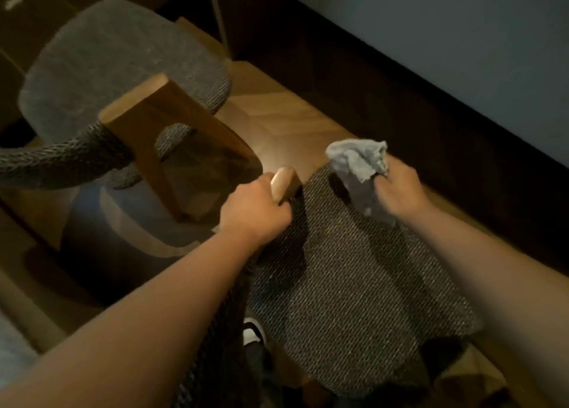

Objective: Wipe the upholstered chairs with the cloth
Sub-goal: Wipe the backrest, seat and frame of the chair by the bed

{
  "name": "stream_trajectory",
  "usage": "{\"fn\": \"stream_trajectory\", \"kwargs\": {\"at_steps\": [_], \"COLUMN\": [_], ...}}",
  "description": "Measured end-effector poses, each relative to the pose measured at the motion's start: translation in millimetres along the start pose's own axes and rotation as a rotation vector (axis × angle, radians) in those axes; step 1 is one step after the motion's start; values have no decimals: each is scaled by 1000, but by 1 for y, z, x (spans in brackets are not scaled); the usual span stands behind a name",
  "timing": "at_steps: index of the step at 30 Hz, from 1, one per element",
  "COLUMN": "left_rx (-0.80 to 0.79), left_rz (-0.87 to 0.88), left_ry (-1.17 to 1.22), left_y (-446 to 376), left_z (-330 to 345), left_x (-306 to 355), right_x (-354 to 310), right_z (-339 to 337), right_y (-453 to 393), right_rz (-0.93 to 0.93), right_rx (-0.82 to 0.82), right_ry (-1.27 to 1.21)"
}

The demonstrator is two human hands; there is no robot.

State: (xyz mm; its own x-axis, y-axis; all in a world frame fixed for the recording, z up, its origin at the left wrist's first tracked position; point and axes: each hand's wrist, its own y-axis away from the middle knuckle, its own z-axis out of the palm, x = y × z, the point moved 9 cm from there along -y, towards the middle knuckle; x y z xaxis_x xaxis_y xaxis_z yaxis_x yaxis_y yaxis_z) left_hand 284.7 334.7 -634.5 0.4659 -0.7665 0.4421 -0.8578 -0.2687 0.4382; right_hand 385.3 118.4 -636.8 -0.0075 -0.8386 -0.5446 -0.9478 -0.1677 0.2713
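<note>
Left of the dark woven upholstered chair seat (348,284): another chair (123,78), grey, rounded, fabric-covered, tipped over on the herringbone wooden floor (277,115), pale wooden leg (172,130) pointing toward the camera. At the woven seat's near-left edge: left hand (255,210), grip closed round a light wooden post (284,181) of that chair. Over the seat's far right corner: right hand (400,189), grip bunched round a crumpled pale grey cloth (358,167), one end hanging down onto the weave.
</note>
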Motion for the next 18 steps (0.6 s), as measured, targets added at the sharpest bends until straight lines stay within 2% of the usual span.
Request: {"fn": "stream_trajectory", "kwargs": {"at_steps": [4, 6, 9, 12, 14, 18], "left_rx": [86, 94, 99, 103, 108, 128], "left_rz": [21, 20, 27, 26, 23, 14], "left_ry": [-47, -38, -28, -25, -36, -62], "left_y": [2, 0, -1, -1, 2, 5], "left_z": [-2, -1, 0, -1, -2, -4], "left_x": [2, 1, 0, 1, 4, 7], "right_x": [30, 46, 63, 53, 36, 5], "right_z": [-4, 17, 69, 107, 130, 163], "right_y": [-32, -45, -40, -16, 5, 55], "right_rz": [66, 62, 108, 94, 19, -342], "right_rx": [184, 152, 6, -39, -75, -302], "right_ry": [-28, 68, 158, 204, 192, 363]}}
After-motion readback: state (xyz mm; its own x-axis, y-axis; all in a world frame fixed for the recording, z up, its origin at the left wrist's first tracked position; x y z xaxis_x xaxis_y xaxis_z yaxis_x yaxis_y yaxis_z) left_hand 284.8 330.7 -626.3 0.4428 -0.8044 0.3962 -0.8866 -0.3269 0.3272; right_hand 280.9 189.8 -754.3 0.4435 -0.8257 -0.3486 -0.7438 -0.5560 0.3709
